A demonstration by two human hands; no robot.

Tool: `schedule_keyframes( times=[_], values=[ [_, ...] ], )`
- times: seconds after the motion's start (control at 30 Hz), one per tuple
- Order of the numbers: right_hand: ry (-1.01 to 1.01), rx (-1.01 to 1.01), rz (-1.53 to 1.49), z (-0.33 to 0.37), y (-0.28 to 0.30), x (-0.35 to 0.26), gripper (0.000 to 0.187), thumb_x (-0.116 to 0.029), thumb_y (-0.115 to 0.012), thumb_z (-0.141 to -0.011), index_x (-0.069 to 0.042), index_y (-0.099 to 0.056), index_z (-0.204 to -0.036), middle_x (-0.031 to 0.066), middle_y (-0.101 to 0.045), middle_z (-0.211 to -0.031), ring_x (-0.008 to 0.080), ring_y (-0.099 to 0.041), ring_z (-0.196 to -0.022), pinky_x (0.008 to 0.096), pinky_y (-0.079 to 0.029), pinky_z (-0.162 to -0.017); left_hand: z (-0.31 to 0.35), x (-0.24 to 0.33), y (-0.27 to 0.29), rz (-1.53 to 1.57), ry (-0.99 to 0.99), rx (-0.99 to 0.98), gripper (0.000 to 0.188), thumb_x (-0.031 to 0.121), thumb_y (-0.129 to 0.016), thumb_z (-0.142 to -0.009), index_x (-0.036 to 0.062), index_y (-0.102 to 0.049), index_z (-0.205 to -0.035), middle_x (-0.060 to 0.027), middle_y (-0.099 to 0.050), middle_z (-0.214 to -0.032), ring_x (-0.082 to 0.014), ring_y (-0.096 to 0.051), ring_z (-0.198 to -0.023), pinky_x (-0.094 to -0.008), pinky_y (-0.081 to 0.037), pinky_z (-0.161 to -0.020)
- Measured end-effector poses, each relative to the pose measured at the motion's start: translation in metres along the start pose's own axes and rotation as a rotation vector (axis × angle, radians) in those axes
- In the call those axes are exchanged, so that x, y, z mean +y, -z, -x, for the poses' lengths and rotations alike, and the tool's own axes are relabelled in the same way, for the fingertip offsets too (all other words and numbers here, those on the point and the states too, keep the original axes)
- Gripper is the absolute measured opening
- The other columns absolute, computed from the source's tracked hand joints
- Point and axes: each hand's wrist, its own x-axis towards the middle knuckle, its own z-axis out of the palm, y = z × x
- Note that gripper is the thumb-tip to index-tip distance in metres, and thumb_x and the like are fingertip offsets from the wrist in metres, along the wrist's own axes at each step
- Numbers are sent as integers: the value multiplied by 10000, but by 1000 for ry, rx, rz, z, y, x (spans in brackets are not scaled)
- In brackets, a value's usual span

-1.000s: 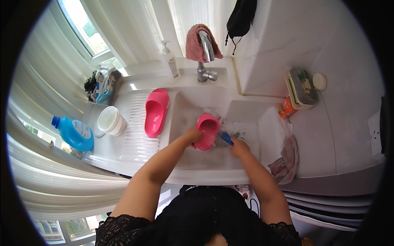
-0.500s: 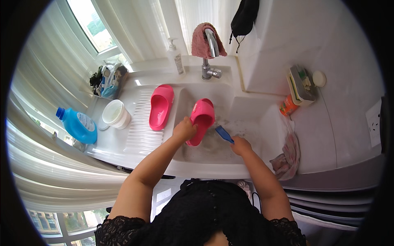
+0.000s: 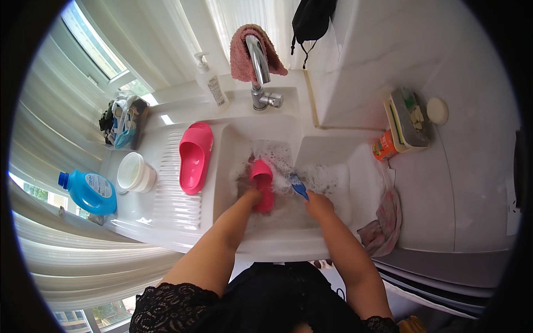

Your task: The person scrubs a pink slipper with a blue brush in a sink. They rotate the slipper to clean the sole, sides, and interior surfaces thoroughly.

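A pink slide slipper (image 3: 264,194) lies low in the white sink (image 3: 327,145), partly in cloudy, foamy water. My left hand (image 3: 251,196) grips its left side near the sole; the fingers are mostly hidden by the slipper and the water. To the right of it, my right hand (image 3: 319,206) is closed round the handle of a blue brush (image 3: 299,187). The brush head is at the foam, a short way from the slipper. The matching pink slipper (image 3: 203,140) rests on the ribbed drainboard to the left, touched by neither hand.
Behind the sink stands a chrome faucet (image 3: 260,62) draped with a pinkish cloth (image 3: 240,55), beside a white pump bottle (image 3: 210,83). At left are a white tub (image 3: 136,173) and a blue detergent bottle (image 3: 93,191). A wet cloth (image 3: 383,222) hangs over the sink's right edge.
My left hand has lowered the slipper into the sink, where foamy water now shows. My right hand has kept hold of the brush, whose head is now at the foam. The view has shifted.
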Motion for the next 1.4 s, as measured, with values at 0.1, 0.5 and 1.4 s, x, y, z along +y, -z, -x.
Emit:
schedule_keyframes(
  times=[0.1,0.5,1.4],
  values=[
    [0,14,25,-5,-8,7,422,-258,-566,-885,-148,-521,-1290,157,-638,-1092,336,-611,-997,432,-477,-858,23,20,35,83,-212,-15,464,267,-581,-872,-25,-519,-1227,-263,-543,-1220,-337,-542,-1127,-392,-463,-920],
    [173,67,-144,79,47,-40,365,-251,-513,-901,-98,-555,-1230,182,-648,-1003,353,-615,-947,447,-481,-809,82,20,100,989,143,169,413,-25,-633,-696,-28,-547,-1100,-172,-624,-921,-280,-647,-841,-405,-548,-722],
    [346,353,-226,30,-10,-97,404,-215,-496,-901,-36,-518,-1263,249,-642,-837,419,-625,-802,495,-494,-730,109,41,58,1539,-206,173,555,-127,-562,-668,41,-498,-1193,-110,-615,-990,-243,-613,-903,-370,-520,-813]
  ],
)
